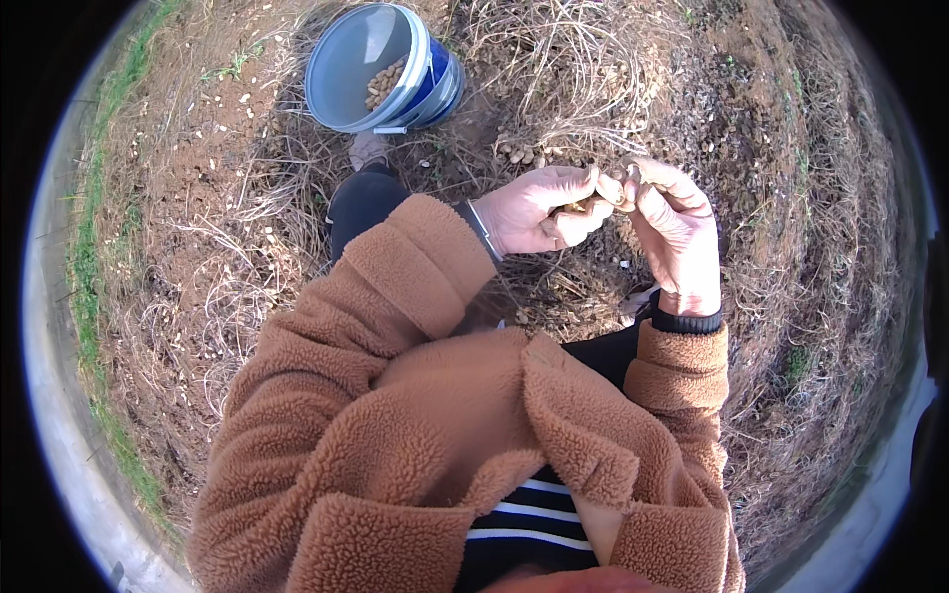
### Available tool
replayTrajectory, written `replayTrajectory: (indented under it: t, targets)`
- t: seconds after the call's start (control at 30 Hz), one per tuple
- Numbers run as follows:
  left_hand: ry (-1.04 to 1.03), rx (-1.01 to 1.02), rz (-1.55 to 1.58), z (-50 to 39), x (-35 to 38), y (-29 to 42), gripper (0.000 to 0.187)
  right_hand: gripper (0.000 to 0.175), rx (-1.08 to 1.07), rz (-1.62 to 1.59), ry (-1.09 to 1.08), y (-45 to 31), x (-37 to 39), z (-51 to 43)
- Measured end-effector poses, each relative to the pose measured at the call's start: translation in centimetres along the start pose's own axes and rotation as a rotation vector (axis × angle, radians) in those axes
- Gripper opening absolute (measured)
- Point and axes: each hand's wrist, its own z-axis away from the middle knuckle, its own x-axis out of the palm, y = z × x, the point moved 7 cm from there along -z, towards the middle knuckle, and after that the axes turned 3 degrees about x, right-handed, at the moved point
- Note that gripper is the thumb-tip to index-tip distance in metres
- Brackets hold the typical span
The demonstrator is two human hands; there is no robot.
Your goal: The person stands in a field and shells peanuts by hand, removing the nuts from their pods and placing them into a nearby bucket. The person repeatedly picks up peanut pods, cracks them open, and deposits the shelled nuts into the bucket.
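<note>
In front of me, above the ground, my left hand (pixel 545 207) and my right hand (pixel 675 226) meet at the fingertips. Pinched between them are what look like peanut pods (pixel 612 188), partly covered by the fingers. Something small and yellowish is tucked in the curled fingers of the left hand, too hidden to name. Just beyond the hands, a small heap of peanuts (pixel 520 154) lies on the soil. A blue and white plastic bucket (pixel 334 93) stands tilted toward me at the upper left, with peanuts (pixel 385 83) inside it.
Dry pulled plants (pixel 571 67) cover the soil beyond my hands, and more dry stalks (pixel 245 289) lie at the left. My shoe (pixel 367 150) is close to the bucket's base. Green grass (pixel 87 259) edges the ground at far left.
</note>
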Motion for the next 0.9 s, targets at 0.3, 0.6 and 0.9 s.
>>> replayTrajectory:
  t: [0.3,0.6,0.9]
  targets:
    - [0.074,-0.014,0.075,0.1,-0.2,-0.6,0.036,0.027,-0.058,0.167,0.051,-0.8,0.1,0.3]
    - [0.061,0.039,0.070,0.0,-0.3,-0.3,0.037,0.025,-0.164,0.401,0.033,-1.8,0.8,0.1]
    - [0.064,0.045,0.089,-0.1,-0.2,-0.3,0.038,0.026,-0.198,0.463,0.014,-2.0,1.1,0.0]
